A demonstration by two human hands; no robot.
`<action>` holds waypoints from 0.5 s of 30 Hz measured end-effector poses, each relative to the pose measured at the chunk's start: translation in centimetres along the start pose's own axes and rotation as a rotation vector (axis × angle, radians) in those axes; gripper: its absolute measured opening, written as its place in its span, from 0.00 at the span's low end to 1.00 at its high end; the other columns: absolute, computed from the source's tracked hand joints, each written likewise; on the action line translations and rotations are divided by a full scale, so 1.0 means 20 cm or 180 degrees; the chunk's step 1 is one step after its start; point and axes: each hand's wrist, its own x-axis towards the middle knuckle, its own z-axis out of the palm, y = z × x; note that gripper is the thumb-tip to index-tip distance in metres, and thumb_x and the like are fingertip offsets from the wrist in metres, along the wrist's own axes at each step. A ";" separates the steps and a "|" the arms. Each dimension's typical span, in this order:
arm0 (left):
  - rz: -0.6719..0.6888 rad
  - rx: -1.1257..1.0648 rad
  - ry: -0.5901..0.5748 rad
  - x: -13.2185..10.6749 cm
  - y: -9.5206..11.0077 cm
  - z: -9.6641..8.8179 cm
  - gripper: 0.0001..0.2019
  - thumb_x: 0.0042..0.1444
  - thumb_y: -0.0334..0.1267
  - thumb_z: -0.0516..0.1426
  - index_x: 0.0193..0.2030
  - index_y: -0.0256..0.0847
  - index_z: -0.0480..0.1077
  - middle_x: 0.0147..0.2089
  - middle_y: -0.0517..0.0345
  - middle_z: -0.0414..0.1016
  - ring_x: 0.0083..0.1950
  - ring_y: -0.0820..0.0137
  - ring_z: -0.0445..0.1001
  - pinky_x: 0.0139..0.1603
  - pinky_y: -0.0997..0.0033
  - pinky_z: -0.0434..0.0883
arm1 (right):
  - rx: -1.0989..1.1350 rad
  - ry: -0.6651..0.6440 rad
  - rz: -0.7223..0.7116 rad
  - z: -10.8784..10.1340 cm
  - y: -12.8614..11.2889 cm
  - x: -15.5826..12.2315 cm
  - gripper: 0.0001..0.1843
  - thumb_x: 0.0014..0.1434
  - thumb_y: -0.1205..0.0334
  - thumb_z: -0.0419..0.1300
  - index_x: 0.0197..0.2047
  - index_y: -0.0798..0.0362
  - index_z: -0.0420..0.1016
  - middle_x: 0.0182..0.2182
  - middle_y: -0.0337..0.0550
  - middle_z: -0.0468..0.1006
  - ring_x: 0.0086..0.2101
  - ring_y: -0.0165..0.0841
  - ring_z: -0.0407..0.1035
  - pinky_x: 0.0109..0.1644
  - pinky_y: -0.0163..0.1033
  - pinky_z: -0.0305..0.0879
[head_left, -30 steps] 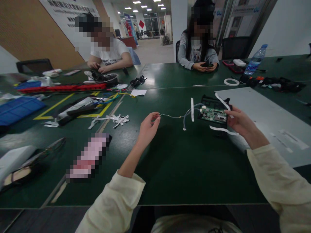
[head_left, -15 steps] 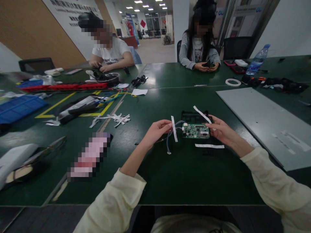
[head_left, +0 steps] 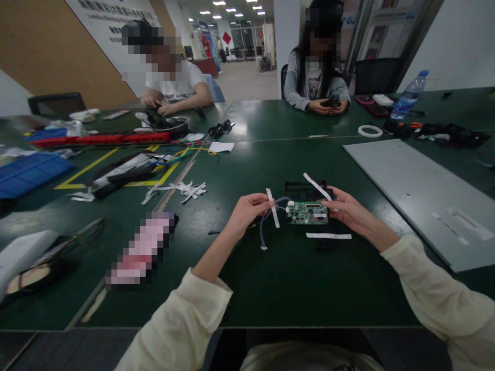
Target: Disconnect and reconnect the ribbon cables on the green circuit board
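My left hand (head_left: pixel 253 212) is closed in a pinch on thin grey cables (head_left: pixel 262 232), which run to the left end of a green circuit board (head_left: pixel 307 212). A short white tape strip (head_left: pixel 273 208) sticks up at its fingertips. My right hand (head_left: pixel 350 208) grips the board's right end, thumb on top. Behind the board shows a black plastic frame (head_left: pixel 299 189), and its join to the board is hard to make out. A second white strip (head_left: pixel 315 184) slants from the right fingers over the frame. Just below the board is a third strip (head_left: pixel 328 236).
A phone (head_left: pixel 143 247) and a pile of white strips (head_left: pixel 191 190) lie to the left, near a blue basket (head_left: pixel 34 172). At right are a grey panel (head_left: pixel 410 190), a tape roll (head_left: pixel 370 131) and a water bottle (head_left: pixel 410 95). Two people sit across the table.
Both hands, the board and the strips have shifted slightly left and down in view. The strip at my left fingertips leans more. A person opposite has tilted the dark object in their hands.
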 end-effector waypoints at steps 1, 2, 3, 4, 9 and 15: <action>0.0001 0.0002 0.0053 0.00 0.00 0.00 0.10 0.49 0.41 0.63 0.36 0.40 0.74 0.35 0.58 0.78 0.35 0.74 0.74 0.39 0.72 0.70 | -0.0016 0.0005 0.0004 0.00 0.00 0.00 0.29 0.49 0.64 0.67 0.54 0.44 0.66 0.42 0.38 0.77 0.38 0.30 0.73 0.38 0.34 0.70; -0.0005 -0.0003 0.0095 0.00 0.00 0.00 0.10 0.49 0.41 0.63 0.36 0.39 0.74 0.34 0.58 0.78 0.34 0.74 0.74 0.38 0.73 0.70 | -0.0025 0.0005 0.0009 0.00 0.00 0.00 0.29 0.49 0.64 0.67 0.55 0.44 0.66 0.42 0.38 0.77 0.38 0.31 0.73 0.38 0.34 0.70; -0.0015 -0.0008 0.0114 0.00 0.00 0.00 0.10 0.48 0.41 0.63 0.35 0.39 0.73 0.34 0.58 0.78 0.34 0.74 0.74 0.37 0.74 0.69 | -0.0029 0.0006 0.0010 0.01 0.00 0.00 0.29 0.49 0.64 0.67 0.55 0.44 0.66 0.42 0.38 0.77 0.39 0.31 0.73 0.38 0.35 0.70; -0.0021 -0.0004 0.0119 0.00 0.00 0.00 0.09 0.48 0.41 0.63 0.34 0.39 0.73 0.34 0.58 0.78 0.34 0.74 0.74 0.36 0.74 0.69 | -0.0032 0.0009 0.0007 0.01 0.00 0.00 0.30 0.49 0.64 0.67 0.55 0.44 0.66 0.42 0.38 0.77 0.39 0.31 0.73 0.39 0.35 0.70; 0.0139 0.0098 0.0168 -0.01 0.01 0.00 0.09 0.49 0.41 0.62 0.34 0.38 0.73 0.36 0.56 0.79 0.35 0.72 0.75 0.37 0.72 0.69 | -0.0002 0.0014 -0.0034 0.00 0.00 0.00 0.28 0.50 0.64 0.66 0.54 0.45 0.67 0.43 0.39 0.77 0.40 0.31 0.73 0.40 0.34 0.71; 0.0336 0.0243 0.0217 -0.02 0.04 -0.02 0.11 0.50 0.42 0.61 0.39 0.40 0.75 0.43 0.52 0.79 0.41 0.68 0.76 0.41 0.68 0.70 | -0.0043 0.0121 -0.0056 0.00 0.01 0.01 0.27 0.50 0.64 0.66 0.53 0.46 0.67 0.42 0.40 0.77 0.42 0.33 0.73 0.43 0.38 0.74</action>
